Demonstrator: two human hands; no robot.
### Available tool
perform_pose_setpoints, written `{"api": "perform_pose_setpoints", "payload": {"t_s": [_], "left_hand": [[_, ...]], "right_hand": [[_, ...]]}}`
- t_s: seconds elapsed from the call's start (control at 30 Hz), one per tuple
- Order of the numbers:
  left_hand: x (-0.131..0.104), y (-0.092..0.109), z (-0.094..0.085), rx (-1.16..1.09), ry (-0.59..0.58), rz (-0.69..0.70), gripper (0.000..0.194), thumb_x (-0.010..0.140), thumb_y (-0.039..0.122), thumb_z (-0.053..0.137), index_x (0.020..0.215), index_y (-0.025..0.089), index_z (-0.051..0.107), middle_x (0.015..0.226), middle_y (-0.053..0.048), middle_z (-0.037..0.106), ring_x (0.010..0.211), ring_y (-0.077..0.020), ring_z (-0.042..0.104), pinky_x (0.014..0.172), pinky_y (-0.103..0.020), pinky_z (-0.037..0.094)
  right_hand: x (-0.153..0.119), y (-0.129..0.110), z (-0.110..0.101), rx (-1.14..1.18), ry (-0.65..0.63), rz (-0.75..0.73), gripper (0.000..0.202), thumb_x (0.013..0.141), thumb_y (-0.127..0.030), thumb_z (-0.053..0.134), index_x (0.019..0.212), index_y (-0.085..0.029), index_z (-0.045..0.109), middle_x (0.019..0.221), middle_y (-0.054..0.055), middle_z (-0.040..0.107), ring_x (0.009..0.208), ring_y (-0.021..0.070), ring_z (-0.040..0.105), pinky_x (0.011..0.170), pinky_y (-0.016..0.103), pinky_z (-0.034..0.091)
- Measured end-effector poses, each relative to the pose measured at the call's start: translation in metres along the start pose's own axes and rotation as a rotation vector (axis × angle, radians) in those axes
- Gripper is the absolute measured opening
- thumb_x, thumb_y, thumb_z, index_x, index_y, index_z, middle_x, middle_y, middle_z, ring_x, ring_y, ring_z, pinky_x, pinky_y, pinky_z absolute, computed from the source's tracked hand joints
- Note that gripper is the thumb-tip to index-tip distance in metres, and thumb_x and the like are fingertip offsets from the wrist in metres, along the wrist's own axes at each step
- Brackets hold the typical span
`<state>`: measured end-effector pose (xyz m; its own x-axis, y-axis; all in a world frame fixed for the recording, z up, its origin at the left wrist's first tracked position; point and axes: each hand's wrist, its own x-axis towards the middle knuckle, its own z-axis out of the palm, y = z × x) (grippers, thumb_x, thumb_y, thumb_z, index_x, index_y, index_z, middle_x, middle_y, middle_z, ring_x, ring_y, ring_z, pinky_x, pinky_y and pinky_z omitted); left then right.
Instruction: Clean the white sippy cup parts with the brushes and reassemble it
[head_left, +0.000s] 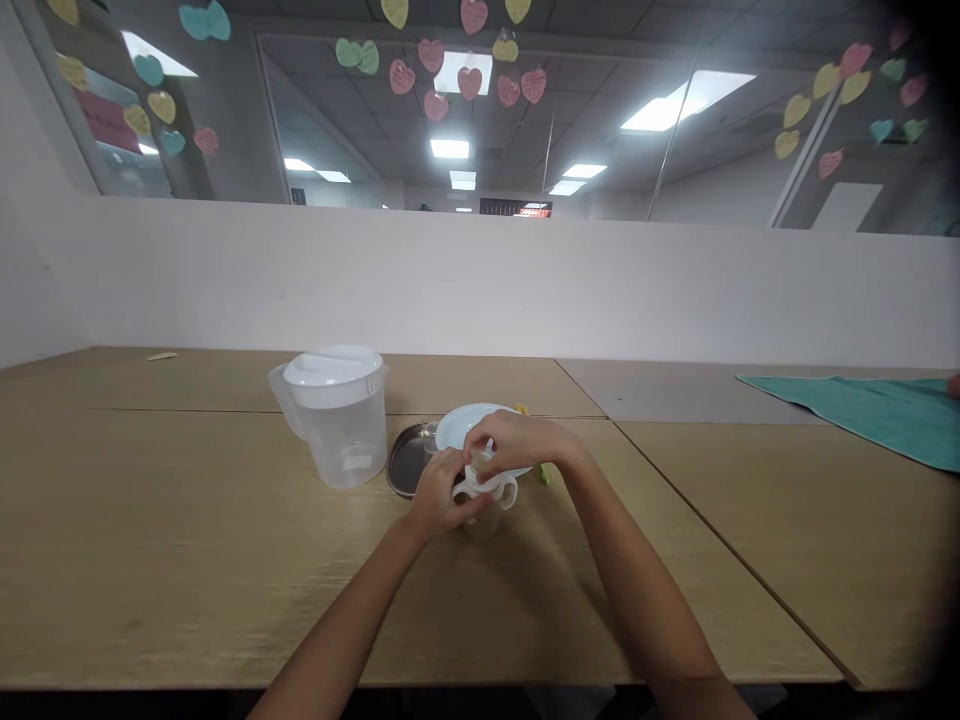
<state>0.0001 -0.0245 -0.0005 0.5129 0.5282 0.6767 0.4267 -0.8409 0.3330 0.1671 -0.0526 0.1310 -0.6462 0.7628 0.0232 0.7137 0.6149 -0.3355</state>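
A small clear cup [484,518] with white side handles stands upright on the table, in front of a white plate. Around its left side wraps my left hand [441,492], thumb across the front. My right hand [510,443] comes over the top from the right, its fingers pinched on the cup's pale top piece [478,462]. The fingers partly hide that piece and the rim. Just behind my hands lie the white plate [469,415] and a dark metal tray [405,462], with a small clear container at the tray's right side.
A translucent lidded pitcher [345,430] stands to the left of the tray. Yellow and green items [541,474] show at the plate's right edge. A green cloth [885,410] lies at the far right, with a bit of a person's hand at its edge. Seams cross the wooden table [187,540].
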Motion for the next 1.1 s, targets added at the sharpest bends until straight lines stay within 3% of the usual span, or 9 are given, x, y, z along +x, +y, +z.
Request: {"api": "perform_pose_setpoints", "payload": {"t_s": [0.23,0.37,0.47,0.63,0.7,0.87,0.97,1.1], "left_hand": [[0.001,0.002,0.000,-0.008,-0.012,-0.005,0.040,0.075,0.051,0.055,0.097,0.017,0.057,0.084,-0.006,0.060,0.079,-0.0211,0.053,0.073,-0.035,0.040],[0.000,0.002,-0.001,-0.016,-0.011,-0.010,0.039,0.076,0.051,0.055,0.094,0.017,0.057,0.085,-0.005,0.060,0.080,-0.0204,0.053,0.074,-0.034,0.040],[0.000,0.003,-0.001,-0.009,-0.029,-0.027,0.039,0.077,0.052,0.053,0.093,0.018,0.057,0.087,-0.005,0.060,0.082,-0.0207,0.053,0.076,-0.035,0.040],[0.000,0.001,0.000,0.018,-0.028,-0.028,0.044,0.076,0.054,0.052,0.098,0.016,0.057,0.088,-0.007,0.061,0.082,-0.0218,0.053,0.076,-0.035,0.040],[0.000,0.001,0.000,0.017,-0.025,-0.020,0.046,0.076,0.054,0.052,0.102,0.016,0.057,0.093,-0.008,0.061,0.085,-0.0228,0.054,0.078,-0.036,0.040],[0.001,0.002,-0.001,0.019,-0.045,-0.016,0.046,0.077,0.053,0.051,0.104,0.016,0.057,0.094,-0.008,0.062,0.086,-0.0231,0.054,0.078,-0.037,0.040],[0.002,0.003,-0.001,0.012,-0.057,-0.008,0.044,0.078,0.053,0.051,0.103,0.017,0.057,0.092,-0.007,0.062,0.085,-0.0216,0.054,0.078,-0.036,0.040],[0.001,0.000,0.000,0.023,-0.033,0.020,0.042,0.079,0.052,0.051,0.103,0.018,0.056,0.094,-0.006,0.062,0.087,-0.0209,0.055,0.079,-0.035,0.039]], "right_hand": [[0.001,-0.001,0.002,-0.061,-0.003,0.076,0.020,0.062,-0.019,0.065,0.081,-0.019,0.068,0.083,0.000,0.063,0.074,0.0116,0.053,0.058,0.019,0.034],[0.002,-0.005,0.005,-0.129,0.038,0.138,0.018,0.064,-0.027,0.065,0.080,-0.018,0.066,0.076,0.000,0.062,0.068,0.0112,0.052,0.053,0.020,0.031],[0.004,-0.008,0.009,-0.190,0.088,0.158,0.020,0.070,-0.033,0.062,0.086,-0.020,0.064,0.083,0.002,0.064,0.074,0.0131,0.055,0.057,0.021,0.033],[0.012,-0.020,0.016,-0.391,0.105,0.272,0.023,0.083,-0.024,0.043,0.088,-0.016,0.064,0.086,0.008,0.066,0.078,0.0180,0.059,0.061,0.025,0.035],[0.013,-0.022,0.016,-0.404,0.094,0.302,0.026,0.085,-0.028,0.041,0.085,-0.015,0.064,0.085,0.010,0.066,0.076,0.0191,0.059,0.060,0.025,0.034],[0.000,-0.012,0.005,-0.247,0.128,0.270,0.030,0.083,-0.043,0.046,0.088,-0.018,0.062,0.084,0.006,0.065,0.074,0.0159,0.057,0.057,0.023,0.031],[-0.009,-0.006,-0.002,-0.169,0.116,0.218,0.024,0.074,-0.034,0.057,0.095,-0.021,0.059,0.085,0.001,0.063,0.068,0.0116,0.053,0.054,0.021,0.029],[-0.009,-0.007,-0.001,-0.152,0.089,0.136,0.017,0.073,-0.021,0.053,0.088,-0.019,0.059,0.082,0.001,0.061,0.066,0.0093,0.049,0.053,0.020,0.027]]}}
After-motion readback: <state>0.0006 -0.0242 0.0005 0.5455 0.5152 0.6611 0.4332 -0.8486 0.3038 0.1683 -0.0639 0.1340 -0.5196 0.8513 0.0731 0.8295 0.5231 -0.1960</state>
